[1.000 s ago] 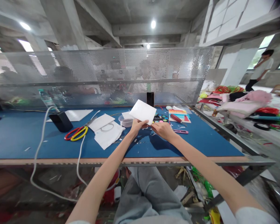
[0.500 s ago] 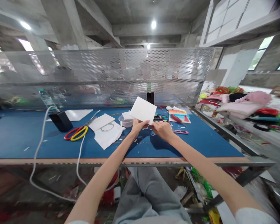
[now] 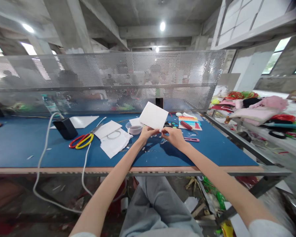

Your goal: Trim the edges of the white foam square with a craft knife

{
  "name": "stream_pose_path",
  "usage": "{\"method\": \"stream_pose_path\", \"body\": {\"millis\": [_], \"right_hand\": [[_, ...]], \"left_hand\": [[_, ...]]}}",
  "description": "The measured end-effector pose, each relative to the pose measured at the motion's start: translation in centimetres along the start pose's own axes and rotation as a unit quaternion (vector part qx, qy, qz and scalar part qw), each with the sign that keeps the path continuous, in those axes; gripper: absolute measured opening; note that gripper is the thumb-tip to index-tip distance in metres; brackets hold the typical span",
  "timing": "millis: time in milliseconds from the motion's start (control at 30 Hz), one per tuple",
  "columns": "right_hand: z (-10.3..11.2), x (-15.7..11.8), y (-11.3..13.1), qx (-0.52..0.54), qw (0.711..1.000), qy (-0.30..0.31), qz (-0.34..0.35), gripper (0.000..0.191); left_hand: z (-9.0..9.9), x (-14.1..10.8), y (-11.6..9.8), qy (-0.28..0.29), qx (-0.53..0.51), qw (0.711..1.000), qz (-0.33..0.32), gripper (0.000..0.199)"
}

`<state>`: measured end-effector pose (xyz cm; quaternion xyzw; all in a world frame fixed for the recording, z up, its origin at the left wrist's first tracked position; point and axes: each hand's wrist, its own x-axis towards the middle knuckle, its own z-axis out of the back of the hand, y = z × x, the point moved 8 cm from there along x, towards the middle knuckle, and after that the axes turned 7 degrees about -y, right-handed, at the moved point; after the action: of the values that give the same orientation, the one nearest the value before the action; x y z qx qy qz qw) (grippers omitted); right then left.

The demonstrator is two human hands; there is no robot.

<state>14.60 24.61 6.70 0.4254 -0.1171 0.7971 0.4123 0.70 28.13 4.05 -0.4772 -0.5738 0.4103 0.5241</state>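
Both my hands hold up a square white sheet, which looks like thin foam or card, by its lower edge above the blue work mat. My left hand pinches the lower left part and my right hand pinches the lower right corner. A small clear bowl stands just left of my left hand. Paint palette lies just beyond my right hand, partly hidden by the sheet.
Scissors with red and yellow handles and white sheets lie left. A black holder and white cable are further left. A red-handled knife and pink cutter lie right. A perforated metal screen runs behind.
The white sheet has shifted slightly right and turned a little between my hands. The person by the right-hand window in the oldest frame is out of view now.
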Motion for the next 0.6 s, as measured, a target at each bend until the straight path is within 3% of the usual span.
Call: {"method": "stream_pose_path", "body": {"millis": [200,433,600], "right_hand": [[-0.4,0.1,-1.4,0.139,0.988,-0.002,-0.070,0.011],[0.5,0.2,-1.5,0.192,0.974,-0.029,-0.113,0.015],[1.3,0.4,-3.0,0.200,0.966,-0.072,-0.147,0.016]], "left_hand": [[-0.6,0.2,0.9,0.036,-0.010,0.998,0.043,0.048],[-0.5,0.1,0.4,0.032,0.022,0.998,0.045,0.031],[-0.3,0.0,0.2,0.018,0.029,0.998,0.049,0.021]]}}
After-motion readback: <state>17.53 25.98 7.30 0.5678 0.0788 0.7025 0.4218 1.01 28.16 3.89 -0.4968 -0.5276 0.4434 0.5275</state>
